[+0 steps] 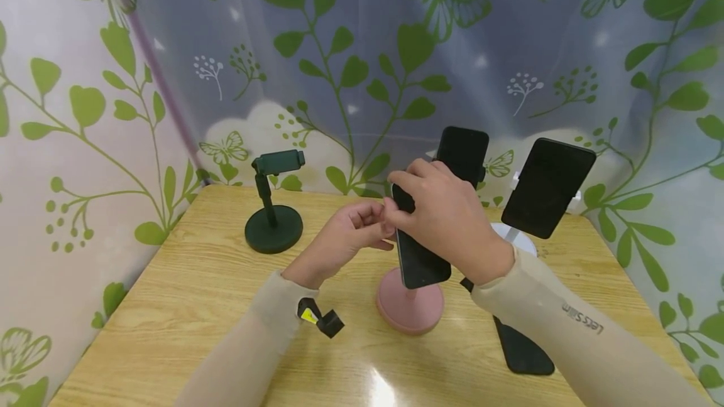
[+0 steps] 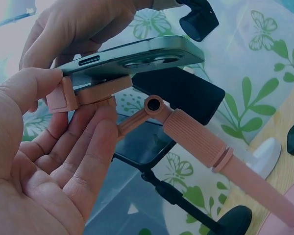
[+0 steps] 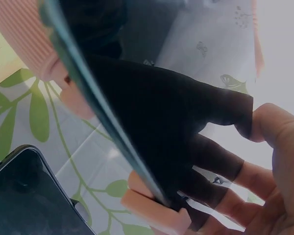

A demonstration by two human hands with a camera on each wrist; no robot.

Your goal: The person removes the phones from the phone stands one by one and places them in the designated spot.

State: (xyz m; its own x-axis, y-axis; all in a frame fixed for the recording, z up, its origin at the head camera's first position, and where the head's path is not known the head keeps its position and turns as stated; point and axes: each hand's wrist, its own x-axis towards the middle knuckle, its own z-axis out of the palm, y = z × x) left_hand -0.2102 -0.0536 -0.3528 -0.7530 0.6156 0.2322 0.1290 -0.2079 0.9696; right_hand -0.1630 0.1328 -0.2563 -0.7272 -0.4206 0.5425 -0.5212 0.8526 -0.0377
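Observation:
A phone with a green frame (image 1: 421, 262) stands tilted on a pink phone stand, whose round base (image 1: 410, 306) is on the table. My left hand (image 1: 351, 237) is at the phone's left side. In the left wrist view its thumb and fingers pinch the stand's pink clamp (image 2: 103, 90), which lies against the phone's back. My right hand (image 1: 447, 212) reaches over the screen and holds the phone near its upper end. In the right wrist view, the right fingers (image 3: 255, 181) meet their reflection on the dark screen, close to a clamp end (image 3: 161, 210).
To the left, a dark green folded phone stand (image 1: 273, 231) stands on the wooden table (image 1: 170, 294). Behind my right hand is a mounted black phone (image 1: 460, 149). Another phone (image 1: 548, 187) sits on a white stand at right. A flat black object (image 1: 526, 350) lies below my right forearm.

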